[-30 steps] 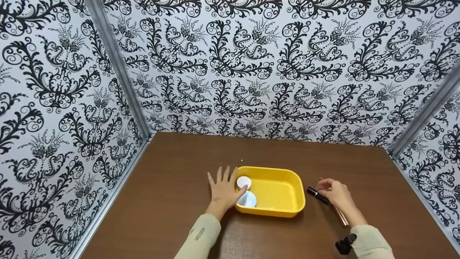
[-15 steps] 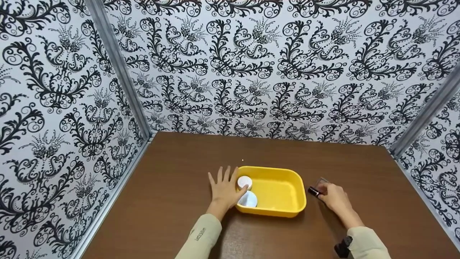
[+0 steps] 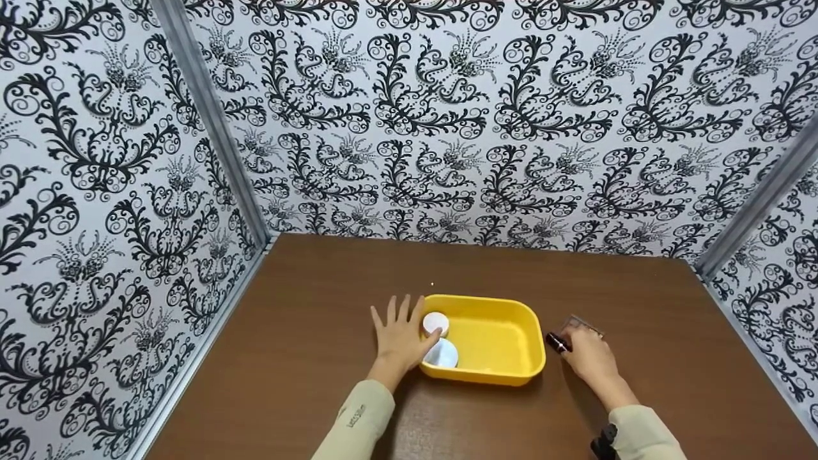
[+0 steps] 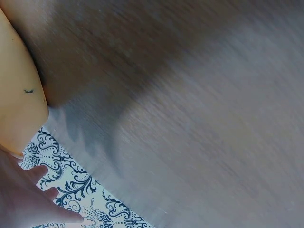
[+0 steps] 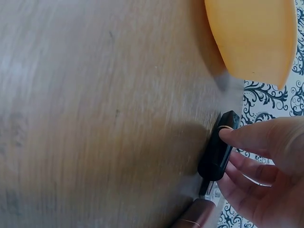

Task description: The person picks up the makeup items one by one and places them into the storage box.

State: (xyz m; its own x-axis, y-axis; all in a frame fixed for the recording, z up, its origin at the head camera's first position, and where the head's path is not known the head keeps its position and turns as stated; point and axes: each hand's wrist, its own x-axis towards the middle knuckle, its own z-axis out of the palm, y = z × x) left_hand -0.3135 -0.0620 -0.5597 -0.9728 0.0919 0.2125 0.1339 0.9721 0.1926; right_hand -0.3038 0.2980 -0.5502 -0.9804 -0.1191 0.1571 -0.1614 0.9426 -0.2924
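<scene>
Black tube pinched just right of the yellow tray

The yellow tray (image 3: 492, 342) stands on the brown table (image 3: 319, 287). Just beyond its right side, apart from the wall, lies the black tube (image 5: 216, 154). The right hand (image 3: 593, 359) comes at it from the side away from the tray: the thumb presses near a thin gold ring, with fingers round the opposite face, so the tube appears clamped in a pinch.

The relation that matters is this: the tube lies between the right hand and the tray, its long axis slanting, one end pointing at the tray's right wall and the other running back toward the palm. The right hand is clearly the nearer; the whole tray separates the left hand (image 3: 399, 338) from the tube.

That left hand is at the tray's left rim, fingers spread apart, thumb reaching over the inside. Near the thumb, inside the tray's left end, sit a small white round piece (image 3: 436, 324) and a larger pale disc (image 3: 445, 353).

Farther from the tray, past the tube's rear end, is a copper-coloured piece (image 5: 194, 214); whether the two are joined cannot be told. A clear-edged object shows beyond the right hand.
</scene>
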